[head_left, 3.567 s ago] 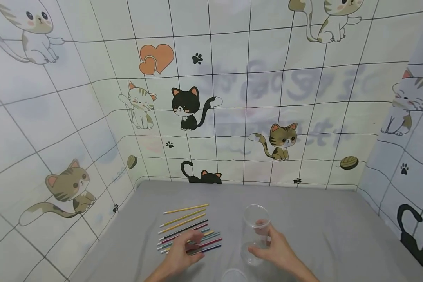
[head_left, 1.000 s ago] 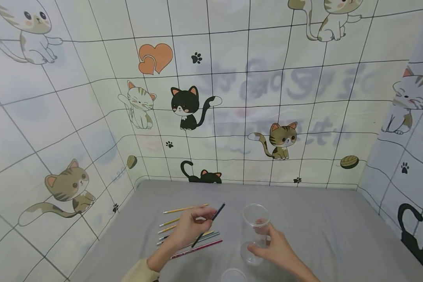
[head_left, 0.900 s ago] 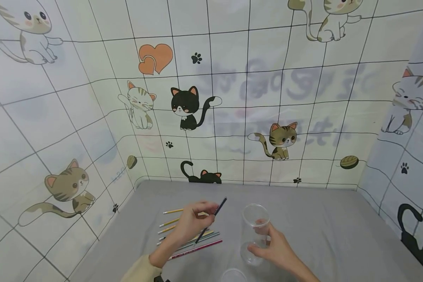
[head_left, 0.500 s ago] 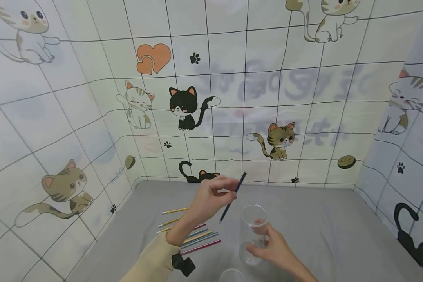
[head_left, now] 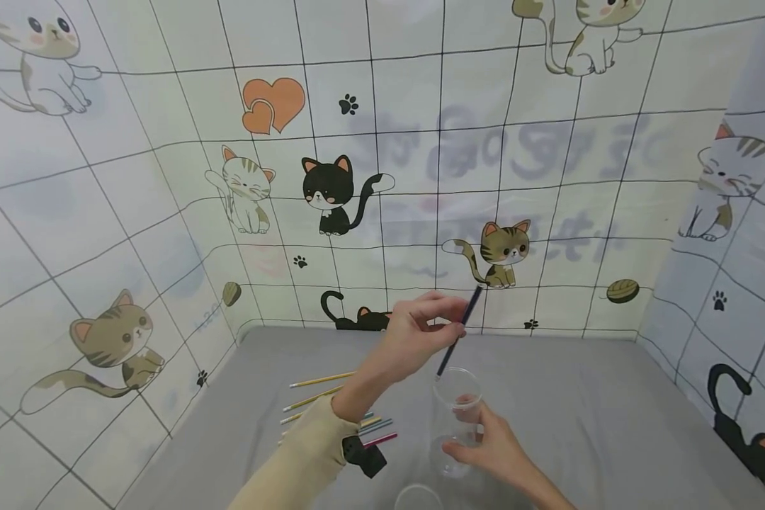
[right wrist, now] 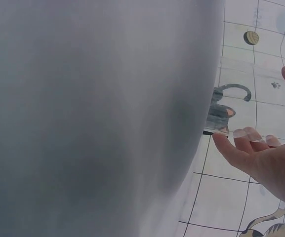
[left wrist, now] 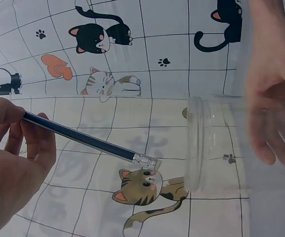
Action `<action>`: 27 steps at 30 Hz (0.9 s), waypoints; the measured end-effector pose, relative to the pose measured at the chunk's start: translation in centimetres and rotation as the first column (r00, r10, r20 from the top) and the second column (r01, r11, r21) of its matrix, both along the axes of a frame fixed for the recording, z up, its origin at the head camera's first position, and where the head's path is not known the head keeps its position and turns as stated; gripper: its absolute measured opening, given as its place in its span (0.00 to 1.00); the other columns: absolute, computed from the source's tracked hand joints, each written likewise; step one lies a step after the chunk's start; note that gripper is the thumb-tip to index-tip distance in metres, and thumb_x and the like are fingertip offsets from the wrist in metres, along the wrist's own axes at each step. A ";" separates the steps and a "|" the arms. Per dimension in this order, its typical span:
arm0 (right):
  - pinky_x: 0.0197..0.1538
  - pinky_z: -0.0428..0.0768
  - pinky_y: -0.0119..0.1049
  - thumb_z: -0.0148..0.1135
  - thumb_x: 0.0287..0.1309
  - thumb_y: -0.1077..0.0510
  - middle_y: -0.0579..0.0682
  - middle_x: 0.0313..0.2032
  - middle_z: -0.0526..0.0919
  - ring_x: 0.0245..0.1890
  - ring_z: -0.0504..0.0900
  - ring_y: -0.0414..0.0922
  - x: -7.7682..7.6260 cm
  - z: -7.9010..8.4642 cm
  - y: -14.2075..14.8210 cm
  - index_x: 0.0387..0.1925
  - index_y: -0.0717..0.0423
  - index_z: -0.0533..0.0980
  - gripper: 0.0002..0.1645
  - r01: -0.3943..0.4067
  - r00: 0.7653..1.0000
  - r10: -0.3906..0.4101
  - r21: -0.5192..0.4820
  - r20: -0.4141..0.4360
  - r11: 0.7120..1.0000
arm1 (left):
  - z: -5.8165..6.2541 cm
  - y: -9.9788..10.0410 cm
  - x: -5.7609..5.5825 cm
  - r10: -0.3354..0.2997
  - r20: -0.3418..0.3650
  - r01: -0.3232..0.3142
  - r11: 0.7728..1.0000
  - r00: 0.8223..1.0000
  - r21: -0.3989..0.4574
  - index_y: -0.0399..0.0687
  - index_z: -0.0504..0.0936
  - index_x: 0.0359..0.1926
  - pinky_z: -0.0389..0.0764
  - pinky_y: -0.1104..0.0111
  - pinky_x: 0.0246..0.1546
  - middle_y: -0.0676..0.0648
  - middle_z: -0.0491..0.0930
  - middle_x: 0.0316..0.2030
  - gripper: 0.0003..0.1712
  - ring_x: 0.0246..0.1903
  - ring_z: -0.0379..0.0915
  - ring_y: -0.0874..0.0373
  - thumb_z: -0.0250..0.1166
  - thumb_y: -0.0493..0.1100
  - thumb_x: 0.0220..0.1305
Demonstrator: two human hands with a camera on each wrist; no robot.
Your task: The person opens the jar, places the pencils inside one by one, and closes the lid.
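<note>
My left hand (head_left: 414,343) pinches a dark blue pencil (head_left: 451,350) between thumb and fingers. The pencil slants, with its eraser end low, at the rim of a clear plastic jar (head_left: 446,418). In the left wrist view a small gap separates the eraser (left wrist: 153,163) from the jar's mouth (left wrist: 194,143). My right hand (head_left: 500,446) grips the upright jar from the right side, thumb in front and fingers behind. In the right wrist view that hand (right wrist: 265,160) curves along the see-through wall. No pencil shows inside the jar.
Several pencils, yellow (head_left: 321,380), red (head_left: 381,439) and grey-blue, lie on the grey tabletop (head_left: 548,382), partly behind my left forearm. A clear round lid (head_left: 418,498) lies at the front edge of view. Cat-print cloth walls (head_left: 408,163) stand around the table.
My left hand picked up the dark blue pencil from the group, raised it and carried it right to the jar's rim. The right hand keeps its hold on the jar, which stays in place.
</note>
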State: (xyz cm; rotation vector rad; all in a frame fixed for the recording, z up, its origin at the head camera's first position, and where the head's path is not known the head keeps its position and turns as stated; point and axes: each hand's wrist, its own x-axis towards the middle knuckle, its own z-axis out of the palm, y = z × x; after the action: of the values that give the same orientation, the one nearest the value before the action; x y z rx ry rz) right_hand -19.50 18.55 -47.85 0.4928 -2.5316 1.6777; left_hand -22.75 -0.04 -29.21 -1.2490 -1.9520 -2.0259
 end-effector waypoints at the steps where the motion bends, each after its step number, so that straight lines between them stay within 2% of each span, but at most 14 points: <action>1: 0.46 0.82 0.56 0.79 0.48 0.58 0.65 0.52 0.79 0.55 0.77 0.65 0.0 0.0 0.0 0.61 0.62 0.68 0.41 -0.004 1.000 0.004 -0.004 0.004 1.000 | -0.1 0.3 -0.1 -0.006 0.004 0.006 1.000 1.000 0.001 0.25 0.81 0.52 0.84 0.60 0.45 0.38 0.78 0.47 0.17 0.42 0.80 0.58 0.61 0.21 0.62; 6: 0.47 0.82 0.55 0.78 0.50 0.58 0.65 0.53 0.79 0.56 0.77 0.65 -0.1 -0.1 0.1 0.63 0.64 0.66 0.42 -0.024 1.000 0.025 -0.024 0.017 0.999 | -1.3 1.3 -0.7 -0.011 0.040 0.011 1.000 0.999 -0.006 0.25 0.81 0.51 0.83 0.61 0.45 0.41 0.79 0.46 0.16 0.42 0.81 0.60 0.62 0.21 0.62; 11: 0.46 0.83 0.54 0.78 0.50 0.58 0.65 0.52 0.79 0.55 0.77 0.66 -0.1 -0.2 0.2 0.63 0.66 0.66 0.42 -0.030 1.000 0.030 -0.028 0.002 0.999 | -3.0 1.9 -1.1 -0.016 0.065 0.018 0.999 0.998 -0.027 0.26 0.82 0.51 0.83 0.60 0.46 0.42 0.79 0.45 0.16 0.43 0.80 0.54 0.61 0.22 0.62; 14: 0.46 0.83 0.53 0.78 0.49 0.58 0.65 0.51 0.80 0.54 0.78 0.66 -0.2 -0.3 0.2 0.62 0.65 0.67 0.42 -0.022 1.000 0.022 -0.021 -0.010 1.000 | -4.1 2.0 -1.2 -0.010 0.073 0.013 0.999 0.997 -0.050 0.27 0.83 0.51 0.83 0.62 0.47 0.43 0.80 0.45 0.16 0.43 0.79 0.56 0.61 0.22 0.62; 18: 0.47 0.83 0.53 0.79 0.48 0.57 0.65 0.51 0.80 0.54 0.78 0.65 -0.1 -0.3 0.0 0.61 0.64 0.68 0.42 -0.003 1.000 0.003 -0.015 -0.009 1.000 | -5.8 2.0 -1.3 0.000 0.059 0.005 0.995 0.998 -0.098 0.29 0.83 0.52 0.82 0.65 0.47 0.41 0.80 0.46 0.16 0.42 0.78 0.63 0.62 0.23 0.63; 21: 0.47 0.82 0.54 0.79 0.48 0.57 0.66 0.52 0.79 0.55 0.78 0.65 0.0 -0.2 0.0 0.61 0.63 0.68 0.41 0.004 1.000 -0.004 -0.008 -0.005 1.000 | -6.9 1.9 -1.3 0.010 0.027 -0.007 0.990 1.000 -0.140 0.30 0.83 0.52 0.82 0.67 0.46 0.39 0.81 0.46 0.16 0.42 0.77 0.65 0.62 0.23 0.63; 24: 0.48 0.82 0.54 0.78 0.49 0.57 0.65 0.52 0.79 0.55 0.78 0.65 0.0 -0.2 0.0 0.61 0.62 0.68 0.41 0.000 1.000 0.000 -0.002 0.010 1.000 | -7.7 1.9 -1.2 0.025 0.016 -0.022 0.986 1.000 -0.167 0.29 0.83 0.51 0.82 0.69 0.46 0.38 0.81 0.45 0.16 0.42 0.77 0.65 0.61 0.23 0.63; 27: 0.48 0.82 0.54 0.78 0.50 0.57 0.65 0.53 0.79 0.55 0.77 0.65 0.0 -0.3 0.0 0.62 0.62 0.67 0.41 -0.007 1.000 0.007 0.000 0.017 1.000 | -8.0 1.8 -1.1 0.042 0.023 -0.037 0.982 0.999 -0.184 0.29 0.83 0.52 0.82 0.69 0.45 0.38 0.81 0.45 0.17 0.42 0.77 0.65 0.61 0.22 0.63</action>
State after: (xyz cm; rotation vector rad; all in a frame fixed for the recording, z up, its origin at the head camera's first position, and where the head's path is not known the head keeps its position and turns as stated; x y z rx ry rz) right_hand -19.54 18.59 -48.11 0.4904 -2.5450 1.6908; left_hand -23.85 1.75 -37.17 -1.2113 -2.2012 -1.8905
